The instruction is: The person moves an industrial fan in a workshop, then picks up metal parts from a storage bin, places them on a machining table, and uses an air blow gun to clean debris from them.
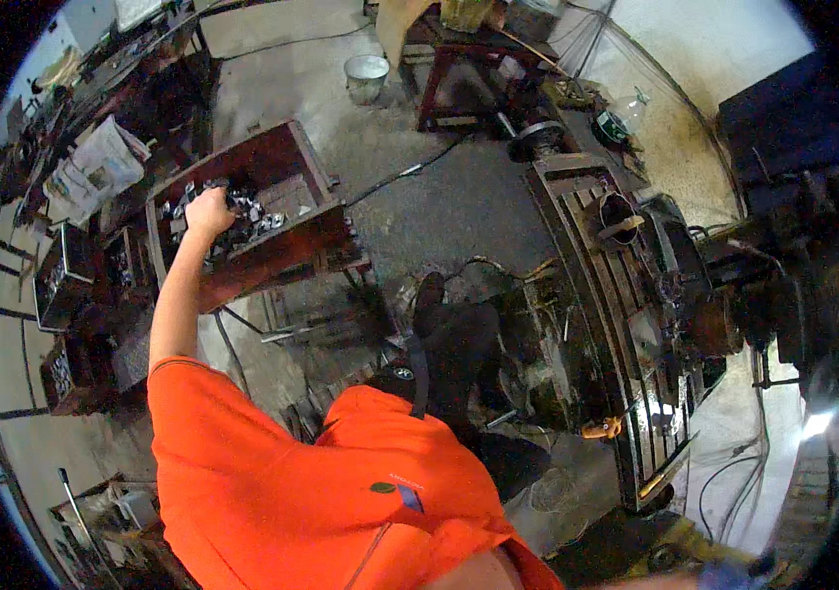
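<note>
My left hand (209, 211) reaches down into a dark red metal bin (272, 261) at the left. Its fingers curl among small shiny and dark metal pieces (264, 218) heaped inside; whether one is in their grip is hidden. At the lower right edge, part of my right arm (483, 572) shows. Beyond it lies a blurred bluish shape (729, 576), where my right hand seems to be; its fingers cannot be made out.
A long slotted metal machine table (591, 265) runs along my right, with an orange-handled tool (601, 429) near its front end. A grey bucket (366, 79) stands on the floor ahead. Smaller crates of parts (67, 275) sit at far left.
</note>
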The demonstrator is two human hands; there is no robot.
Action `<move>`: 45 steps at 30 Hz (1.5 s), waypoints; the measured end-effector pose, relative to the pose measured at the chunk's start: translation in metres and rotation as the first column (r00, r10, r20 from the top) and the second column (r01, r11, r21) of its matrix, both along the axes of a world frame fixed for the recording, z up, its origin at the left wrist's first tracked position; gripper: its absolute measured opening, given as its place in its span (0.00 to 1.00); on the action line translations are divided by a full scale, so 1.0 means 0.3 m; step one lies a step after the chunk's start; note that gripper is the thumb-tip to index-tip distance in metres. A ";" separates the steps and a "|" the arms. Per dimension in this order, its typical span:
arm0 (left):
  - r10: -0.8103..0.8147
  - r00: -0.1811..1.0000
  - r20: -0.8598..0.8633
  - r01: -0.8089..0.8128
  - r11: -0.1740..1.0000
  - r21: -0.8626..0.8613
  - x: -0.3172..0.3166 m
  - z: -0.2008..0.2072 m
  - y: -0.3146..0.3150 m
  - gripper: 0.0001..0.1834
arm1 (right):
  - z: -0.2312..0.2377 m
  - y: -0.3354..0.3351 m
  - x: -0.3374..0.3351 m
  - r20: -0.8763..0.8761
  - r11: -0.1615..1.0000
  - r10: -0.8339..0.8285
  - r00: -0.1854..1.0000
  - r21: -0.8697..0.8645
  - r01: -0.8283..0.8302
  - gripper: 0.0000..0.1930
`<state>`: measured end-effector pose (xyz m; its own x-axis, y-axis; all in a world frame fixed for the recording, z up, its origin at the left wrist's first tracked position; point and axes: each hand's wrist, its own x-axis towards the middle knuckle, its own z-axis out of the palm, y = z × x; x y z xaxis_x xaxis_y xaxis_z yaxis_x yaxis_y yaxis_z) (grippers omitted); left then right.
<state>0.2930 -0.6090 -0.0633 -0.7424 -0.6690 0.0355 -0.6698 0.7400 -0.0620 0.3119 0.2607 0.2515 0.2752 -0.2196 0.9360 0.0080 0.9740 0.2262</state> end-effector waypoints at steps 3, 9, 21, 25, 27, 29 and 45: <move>-0.063 0.990 0.126 0.070 0.996 -0.051 -0.074 0.001 0.035 0.11 | -0.357 0.061 0.084 0.245 0.493 0.719 0.651 -0.839 -0.229 0.20; -0.161 0.977 0.142 0.172 0.982 -0.071 -0.118 -0.082 -0.085 0.17 | -0.726 -0.165 0.061 0.369 0.300 0.723 0.584 -0.929 0.217 0.07; 0.863 0.310 -0.399 0.712 0.067 0.699 -0.123 0.042 -0.067 0.23 | -1.330 -0.133 -0.121 0.208 0.015 0.949 0.238 -0.782 0.623 0.16; 0.775 0.404 -0.487 0.820 -0.070 0.569 -0.349 0.031 -0.070 0.22 | -1.463 -0.180 -0.238 0.109 -0.086 0.941 0.320 -0.838 0.538 0.21; 0.730 0.496 -0.470 0.811 -0.197 0.551 -0.471 0.066 0.083 0.20 | -1.430 -0.229 -0.232 0.079 -0.156 0.905 0.418 -0.853 0.498 0.19; 0.603 0.638 -0.479 0.751 -0.352 0.558 -0.569 0.077 0.165 0.18 | -1.383 -0.265 -0.217 0.225 -0.021 0.855 0.468 -0.885 0.464 0.15; 0.608 0.730 -0.311 0.639 -0.448 0.625 -0.746 -0.077 0.698 0.14 | -0.615 -0.353 -0.390 0.871 0.796 0.257 -0.419 0.055 0.603 0.22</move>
